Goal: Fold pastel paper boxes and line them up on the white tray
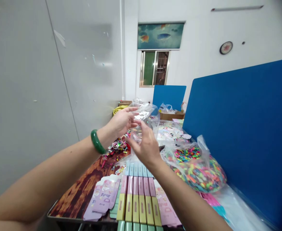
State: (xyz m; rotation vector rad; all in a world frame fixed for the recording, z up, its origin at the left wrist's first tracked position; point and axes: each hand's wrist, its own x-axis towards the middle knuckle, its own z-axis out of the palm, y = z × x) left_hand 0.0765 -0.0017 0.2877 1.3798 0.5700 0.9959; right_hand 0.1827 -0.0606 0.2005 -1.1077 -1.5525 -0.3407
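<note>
Both bare hands are raised over the middle of the table, fingertips close together. My left hand [124, 122], with a green bangle [97, 141] on its wrist, has its fingers spread and pointing right. My right hand [144, 141] has its thumb and fingers apart; nothing shows clearly in either hand. Behind them is a clear plastic bag [155, 119] with white pieces inside. Below stand rows of small boxes, pink [138, 185], yellow [135, 207], light blue [137, 169] and green. Flat purple cartons [104, 195] lie to the left, pink cartons [165, 205] to the right.
A bag of colourful small pieces [200, 170] sits at the right beside a blue partition [239, 128]. Small trinkets [119, 146] lie on the brown table [75, 192]. Farther back are another bag of pale pieces [171, 133] and a cardboard box [172, 116].
</note>
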